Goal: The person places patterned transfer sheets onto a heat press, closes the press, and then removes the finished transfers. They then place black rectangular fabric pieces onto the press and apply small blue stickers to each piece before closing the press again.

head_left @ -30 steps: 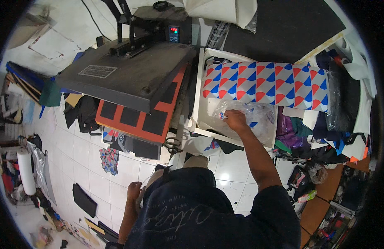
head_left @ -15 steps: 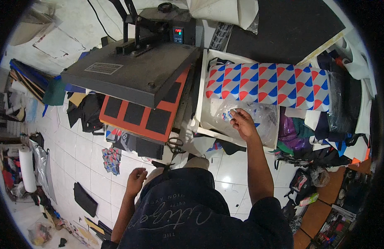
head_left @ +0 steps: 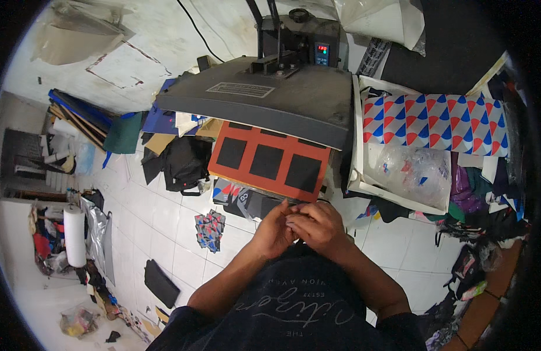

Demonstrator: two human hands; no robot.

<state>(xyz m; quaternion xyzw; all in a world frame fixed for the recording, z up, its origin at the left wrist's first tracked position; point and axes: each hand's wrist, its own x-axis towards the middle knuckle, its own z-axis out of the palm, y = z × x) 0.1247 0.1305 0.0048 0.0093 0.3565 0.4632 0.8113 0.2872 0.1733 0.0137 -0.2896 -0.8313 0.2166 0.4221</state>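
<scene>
My left hand (head_left: 273, 235) and my right hand (head_left: 321, 227) meet in front of my body, just before the near edge of the heat press (head_left: 253, 105). Fingers of both are bent and pinched together at the tips; whatever is between them is hidden. Past my fingertips lies the orange-red sheet (head_left: 242, 169) on the press's lower bed, with black rectangular patches (head_left: 267, 161) set out on it in rows. The dark upper plate is raised and tilted over the sheet's far part, covering some of the patches.
Right of the press stands a white tray (head_left: 357, 146) with a red, blue and grey patterned sheet (head_left: 434, 123) and a clear plastic bag (head_left: 408, 167). Patterned pieces (head_left: 210, 230) and a black folded cloth (head_left: 160, 284) lie on the tiled floor. Fabric heaps (head_left: 469, 187) stand right.
My right hand has left the tray, where it pinched a small white-and-blue piece, and come left to my body. My left hand has risen to meet it. The view has swung left.
</scene>
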